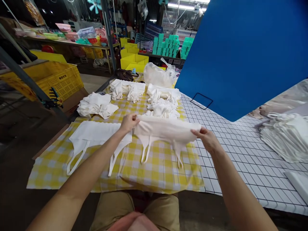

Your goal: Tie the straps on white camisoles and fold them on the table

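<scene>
A person is sitting at a table, holding a cream cloth bag (166,130) stretched between both hands just above a yellow checked cloth (156,166). The left hand (128,122) is pinching the bag's left edge with curled fingers; the right hand (207,138) is gripping the right edge, thumb on top and fingers closed underneath. The bag's straps are hanging down toward six o'clock. At nine o'clock from it, a second bag (95,133) is lying flat on the cloth. Toward twelve o'clock, stacks of folded bags (131,89) are sitting beside a plastic sack (157,75). At three o'clock, a white gridded mat (240,154) is covering the table, with a blue board (240,51) standing over it. At ten o'clock, a yellow crate (60,80) is carrying small dark printing, too small to read. Shelves of teal boxes (169,45) are filling the dim storeroom behind.
</scene>
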`<state>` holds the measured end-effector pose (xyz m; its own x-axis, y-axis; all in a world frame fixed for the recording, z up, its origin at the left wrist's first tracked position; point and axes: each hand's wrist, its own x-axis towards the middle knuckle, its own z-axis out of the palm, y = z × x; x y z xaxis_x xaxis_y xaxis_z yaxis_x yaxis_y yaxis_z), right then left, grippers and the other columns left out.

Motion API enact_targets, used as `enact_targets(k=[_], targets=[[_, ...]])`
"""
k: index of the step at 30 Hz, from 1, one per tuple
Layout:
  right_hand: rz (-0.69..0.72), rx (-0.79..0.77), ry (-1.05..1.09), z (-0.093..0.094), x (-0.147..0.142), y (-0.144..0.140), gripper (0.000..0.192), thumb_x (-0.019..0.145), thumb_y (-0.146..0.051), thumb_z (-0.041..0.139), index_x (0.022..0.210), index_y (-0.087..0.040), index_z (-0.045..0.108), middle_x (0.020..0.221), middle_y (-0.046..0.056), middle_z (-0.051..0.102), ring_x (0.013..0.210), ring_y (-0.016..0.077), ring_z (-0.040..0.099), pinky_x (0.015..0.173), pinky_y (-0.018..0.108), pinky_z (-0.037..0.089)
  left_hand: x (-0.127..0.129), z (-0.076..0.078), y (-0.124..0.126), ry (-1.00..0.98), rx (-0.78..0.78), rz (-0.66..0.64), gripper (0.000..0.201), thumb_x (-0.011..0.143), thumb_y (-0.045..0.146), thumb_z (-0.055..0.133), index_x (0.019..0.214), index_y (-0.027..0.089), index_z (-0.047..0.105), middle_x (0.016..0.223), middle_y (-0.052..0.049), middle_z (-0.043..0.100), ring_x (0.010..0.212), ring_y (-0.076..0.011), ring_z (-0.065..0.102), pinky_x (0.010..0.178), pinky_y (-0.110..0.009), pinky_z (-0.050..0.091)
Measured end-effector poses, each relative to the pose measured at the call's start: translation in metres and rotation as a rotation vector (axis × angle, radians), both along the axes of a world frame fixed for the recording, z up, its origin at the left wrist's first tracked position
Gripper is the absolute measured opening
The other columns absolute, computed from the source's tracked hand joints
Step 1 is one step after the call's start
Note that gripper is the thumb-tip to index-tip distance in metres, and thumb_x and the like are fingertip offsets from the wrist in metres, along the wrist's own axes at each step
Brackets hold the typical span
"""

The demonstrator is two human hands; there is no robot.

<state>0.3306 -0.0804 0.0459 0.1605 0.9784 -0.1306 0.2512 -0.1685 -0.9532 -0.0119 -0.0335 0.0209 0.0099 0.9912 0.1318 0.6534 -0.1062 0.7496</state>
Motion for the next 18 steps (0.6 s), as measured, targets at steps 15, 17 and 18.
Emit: enact_targets(k=[15, 17, 18], targets=[[0.411, 0.085, -0.518, -0.083, 0.022, -0.138, 0.006, 0.069, -0.027, 0.055, 0.069, -0.022, 0.06, 0.106, 0.009, 0.064, 0.111, 0.0276, 0.053, 0.088, 0.042, 0.044, -0.037, -0.063, -0.145, 0.17, 0.051, -0.502, 0.021, 0.071, 0.007, 0.047, 0.069, 0.02, 0.062, 0.105, -0.003, 0.066, 0.111, -0.0187, 0.054, 0.103, -0.04, 0.032], [0.407, 0.092, -0.564, -0.095, 0.024, -0.15, 0.008, 0.068, -0.022, 0.053, 0.071, -0.022, 0.061, 0.11, 0.009, 0.063, 0.112, 0.027, 0.053, 0.088, 0.042, 0.044, -0.038, -0.076, -0.158, 0.201, 0.047, -0.547, 0.022, 0.073, 0.006, 0.045, 0.071, 0.019, 0.063, 0.106, -0.004, 0.065, 0.112, -0.0188, 0.052, 0.1, -0.039, 0.037], [0.402, 0.105, -0.577, -0.097, 0.025, -0.154, 0.011, 0.068, -0.021, 0.052, 0.074, -0.022, 0.062, 0.111, 0.009, 0.062, 0.112, 0.0263, 0.053, 0.088, 0.041, 0.045, -0.039, -0.079, -0.161, 0.205, 0.055, -0.549, 0.023, 0.073, 0.006, 0.044, 0.075, 0.019, 0.063, 0.107, -0.005, 0.064, 0.112, -0.0189, 0.052, 0.098, -0.038, 0.039]])
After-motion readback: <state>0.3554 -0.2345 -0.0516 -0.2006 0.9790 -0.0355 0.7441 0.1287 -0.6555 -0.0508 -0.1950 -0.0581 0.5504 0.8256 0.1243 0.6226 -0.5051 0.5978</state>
